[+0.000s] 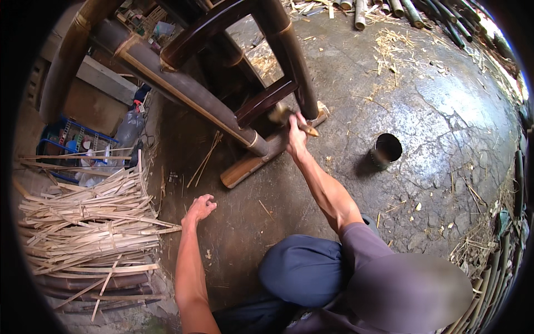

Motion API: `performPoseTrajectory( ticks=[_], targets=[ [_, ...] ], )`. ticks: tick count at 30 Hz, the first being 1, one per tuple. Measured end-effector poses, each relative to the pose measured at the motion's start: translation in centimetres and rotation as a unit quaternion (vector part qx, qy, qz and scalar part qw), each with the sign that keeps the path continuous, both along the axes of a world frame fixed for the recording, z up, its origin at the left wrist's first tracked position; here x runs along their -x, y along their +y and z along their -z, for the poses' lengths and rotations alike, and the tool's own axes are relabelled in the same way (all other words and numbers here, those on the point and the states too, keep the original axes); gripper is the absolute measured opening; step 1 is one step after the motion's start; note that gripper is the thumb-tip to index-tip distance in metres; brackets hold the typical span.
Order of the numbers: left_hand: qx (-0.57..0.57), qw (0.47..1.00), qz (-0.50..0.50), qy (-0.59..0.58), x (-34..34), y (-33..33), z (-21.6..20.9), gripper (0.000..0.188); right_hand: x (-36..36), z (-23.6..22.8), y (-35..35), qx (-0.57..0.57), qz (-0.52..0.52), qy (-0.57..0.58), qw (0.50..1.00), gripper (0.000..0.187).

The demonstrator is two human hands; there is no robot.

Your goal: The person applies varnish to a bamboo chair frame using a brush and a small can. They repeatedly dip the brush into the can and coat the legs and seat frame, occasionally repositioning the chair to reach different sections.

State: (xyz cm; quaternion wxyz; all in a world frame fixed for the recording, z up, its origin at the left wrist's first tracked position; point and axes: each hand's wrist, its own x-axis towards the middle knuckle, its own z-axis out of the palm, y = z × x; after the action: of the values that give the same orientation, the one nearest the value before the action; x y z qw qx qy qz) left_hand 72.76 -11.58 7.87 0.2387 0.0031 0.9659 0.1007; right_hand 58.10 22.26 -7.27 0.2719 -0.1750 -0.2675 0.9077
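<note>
A dark bamboo furniture frame [186,94] stands in front of me, its lower end on a thick bamboo foot piece [239,173]. My right hand [297,135] is closed around a paintbrush with a wooden handle [311,131]. The brush's bristles are by the glossy lower crossbar [267,103]; I cannot tell whether they touch it. Held low over the floor, my left hand [201,209] has loosely bent fingers and nothing visible in it. It is nearest to the foot piece. To the right of my right arm a dark round can [386,149] stands on the floor; its contents are unclear.
Split bamboo strips [94,222] lie heaped at the left. Beyond them is a blue-framed crate [69,145] with plastic bags. Bamboo poles [414,12] lie at the back right, and more line the right edge. Shavings [389,50] litter the cracked concrete floor [345,72].
</note>
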Motion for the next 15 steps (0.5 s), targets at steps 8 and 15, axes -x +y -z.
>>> performPoseTrajectory(
  ticks=[8, 15],
  targets=[
    [-0.034, 0.999, 0.03, 0.03, 1.3, 2.4, 0.2, 0.045, -2.1, -1.5, -3.4, -0.186, 0.06, -0.107, 0.975, 0.02],
    [-0.048, 0.999, 0.003, -0.01, 1.1, 2.1, 1.2, 0.043, -5.0, -1.4, -1.7, -0.643, -0.072, 0.199, 0.736, 0.024]
  ],
)
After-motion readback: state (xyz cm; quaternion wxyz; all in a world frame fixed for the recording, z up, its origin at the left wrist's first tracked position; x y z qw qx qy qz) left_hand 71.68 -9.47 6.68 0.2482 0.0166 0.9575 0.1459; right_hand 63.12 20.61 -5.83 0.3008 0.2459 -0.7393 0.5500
